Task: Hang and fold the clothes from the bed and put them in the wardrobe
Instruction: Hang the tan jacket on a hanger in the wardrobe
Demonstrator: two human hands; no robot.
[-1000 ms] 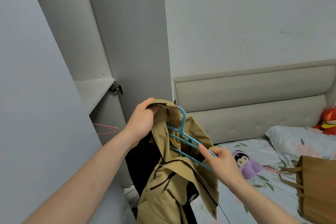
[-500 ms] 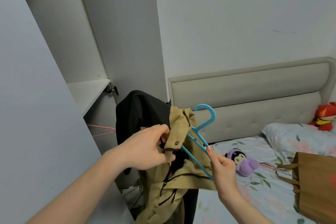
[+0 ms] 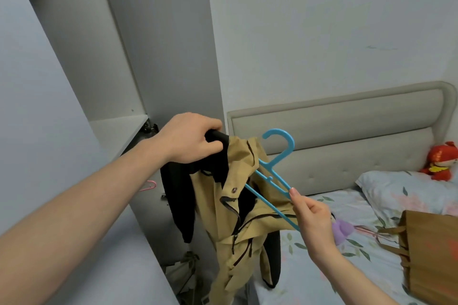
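- Tan jacket (image 3: 238, 208) w/ black lining hangs mid-frame, between the wardrobe (image 3: 158, 57) at 9–10 o'clock and the bed (image 3: 347, 242) at 4 o'clock; it's off the bed, not yet in the wardrobe.
- Left hand (image 3: 190, 138) has fingers curled round the black collar edge at the jacket's top, prob. to keep the neck lifted and spread so the hanger can go in.
- Blue plastic hanger (image 3: 275, 176) sits tilted, hook up toward 12 o'clock, one arm tucked under the tan shoulder, other arm running down to 4 o'clock.
- Right hand (image 3: 312, 215) pinches that lower arm betw. thumb and fingers; looks like a steering grip for threading it into the 2nd shoulder.
- Judgement: hanging step approx. half done; 1 shoulder seated, other still loose. Slack fabric could slip off the seated arm if the collar is let go early.
- Pink hanger (image 3: 148, 184) shows inside the wardrobe at 9 o'clock, below the shelf (image 3: 116, 131).
- On the bed at 3–4 o'clock: brown paper bag (image 3: 431, 255), purple plush (image 3: 343, 229), floral pillow (image 3: 406, 188); red doll (image 3: 440, 160) by the headboard (image 3: 347, 136).
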